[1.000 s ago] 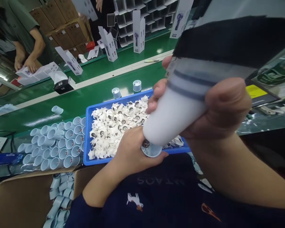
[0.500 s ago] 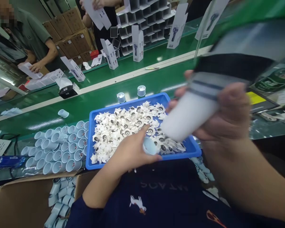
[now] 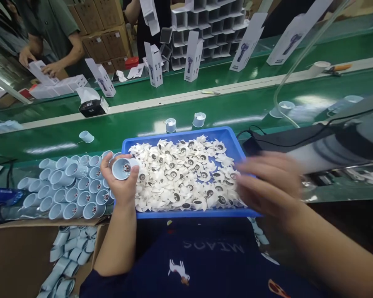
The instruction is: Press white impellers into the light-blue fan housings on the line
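Light-blue cup (image 3: 119, 172) sits between left thumb and fingers, mouth toward camera, small dark-and-metal part (image 3: 126, 168) visible inside. Left hand (image 3: 124, 188) pinches the cup's wall, thumb on one side, fingers wrapped around the other. Right hand (image 3: 270, 182) blurred; fingers reach over the right end of the blue tray (image 3: 231, 138), near the white fan pieces (image 3: 173, 174). Can't tell if they're pressed together or pinching anything. White-ended cylinder (image 3: 313, 156) beyond right knuckles; contact unclear. Stacked cups (image 3: 60, 179) just beside left fingers, outer side; fan pieces on thumb side. More cups (image 3: 60, 271) in carton (image 3: 15, 258) below left fingers.

Step, my read: one cup held ready, right hand working by the tray. Next move likely calls for a steady left grip, cup mouth unblocked, and right fingers picking singly if they go into the overlapping heap.
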{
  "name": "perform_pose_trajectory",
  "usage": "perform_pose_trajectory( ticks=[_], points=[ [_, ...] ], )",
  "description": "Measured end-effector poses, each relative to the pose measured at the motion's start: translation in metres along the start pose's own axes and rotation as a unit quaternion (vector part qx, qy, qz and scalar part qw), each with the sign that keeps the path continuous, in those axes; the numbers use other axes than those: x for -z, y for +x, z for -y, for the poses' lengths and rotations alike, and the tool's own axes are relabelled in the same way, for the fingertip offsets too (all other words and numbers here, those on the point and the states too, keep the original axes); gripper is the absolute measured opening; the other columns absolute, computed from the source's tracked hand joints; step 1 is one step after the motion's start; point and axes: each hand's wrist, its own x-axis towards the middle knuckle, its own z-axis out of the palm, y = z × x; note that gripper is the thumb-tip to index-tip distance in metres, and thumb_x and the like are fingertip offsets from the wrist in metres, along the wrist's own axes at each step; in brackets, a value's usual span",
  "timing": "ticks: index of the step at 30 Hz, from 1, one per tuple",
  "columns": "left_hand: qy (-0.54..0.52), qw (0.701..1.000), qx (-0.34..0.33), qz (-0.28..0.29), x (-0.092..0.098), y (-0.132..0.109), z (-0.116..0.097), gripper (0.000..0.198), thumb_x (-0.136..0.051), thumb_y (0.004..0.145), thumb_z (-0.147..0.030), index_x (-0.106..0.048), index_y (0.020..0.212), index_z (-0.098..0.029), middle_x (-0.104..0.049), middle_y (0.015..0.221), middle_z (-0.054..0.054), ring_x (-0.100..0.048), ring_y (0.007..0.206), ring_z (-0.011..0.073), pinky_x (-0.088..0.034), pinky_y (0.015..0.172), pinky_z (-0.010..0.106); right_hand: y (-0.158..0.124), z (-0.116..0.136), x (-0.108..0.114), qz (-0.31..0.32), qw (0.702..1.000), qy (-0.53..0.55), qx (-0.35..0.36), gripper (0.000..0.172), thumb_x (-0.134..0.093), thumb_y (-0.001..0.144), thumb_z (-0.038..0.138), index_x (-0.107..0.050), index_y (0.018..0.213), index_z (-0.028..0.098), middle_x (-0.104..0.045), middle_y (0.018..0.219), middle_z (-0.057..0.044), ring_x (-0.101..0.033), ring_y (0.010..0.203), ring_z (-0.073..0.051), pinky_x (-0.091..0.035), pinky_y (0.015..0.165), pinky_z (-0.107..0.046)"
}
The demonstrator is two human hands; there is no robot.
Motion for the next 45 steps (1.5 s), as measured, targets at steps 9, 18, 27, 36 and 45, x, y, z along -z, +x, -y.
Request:
perform_pose_trajectory(
  ticks=[9,18,27,36,45],
  points=[
    [0.001,1.000,-0.003,0.023,0.033,-0.007,-0.019,0.069,-0.084,0.075,-0.034,-0.042,0.129,-0.024,-0.067,0.102,0.004,-0.068,0.099,0.0207,-0.052,0.095,0.042,0.089,-0.052,-0.035,0.137,0.963,-0.219,-0.073,0.028,-0.045,0.091,0.009,-0.072,0.100,0.012,-0.060,0.111,-0.016,-0.055,0.102,-0.030,-0.039,0.092,-0.043],
    [0.008,0.995,0.054,0.089,0.016,-0.010,-0.040,0.075,-0.085,0.071,-0.031,-0.037,0.128,-0.025,-0.065,0.104,0.004,-0.066,0.096,0.0199,-0.054,0.086,0.036,0.073,-0.051,-0.022,0.049,0.993,0.031,-0.103,0.027,-0.043,0.090,0.022,-0.062,0.105,0.009,-0.050,0.120,-0.023,-0.044,0.119,-0.037,-0.028,0.105,-0.060],
    [0.084,0.933,0.064,0.345,-0.015,-0.019,-0.066,0.058,-0.078,0.077,-0.035,-0.055,0.129,-0.025,-0.064,0.125,0.012,-0.064,0.114,0.0308,-0.054,0.095,0.048,0.015,0.019,-0.013,0.083,0.798,0.593,-0.072,0.050,-0.064,0.086,0.064,-0.053,0.117,0.026,-0.059,0.106,-0.005,-0.061,0.091,-0.017,-0.053,0.094,-0.037],
    [0.161,0.915,-0.089,0.358,-0.030,-0.022,-0.082,0.054,-0.077,0.081,-0.036,-0.057,0.130,-0.025,-0.070,0.125,0.010,-0.067,0.114,0.0296,-0.055,0.096,0.047,0.015,0.041,-0.005,0.017,0.887,0.459,0.052,0.021,-0.064,0.096,0.037,-0.064,0.114,0.026,-0.060,0.107,-0.006,-0.057,0.099,-0.021,-0.048,0.093,-0.040],
    [0.184,0.929,-0.161,0.276,-0.041,-0.040,-0.086,0.047,-0.067,0.085,-0.021,-0.055,0.131,-0.025,-0.074,0.116,0.008,-0.070,0.109,0.0253,-0.055,0.098,0.043,0.033,0.061,-0.011,-0.043,0.969,0.195,0.147,0.013,-0.079,0.081,0.013,-0.076,0.091,0.020,-0.049,0.087,-0.003,-0.055,0.077,-0.016,-0.049,0.072,-0.031]
  ],
)
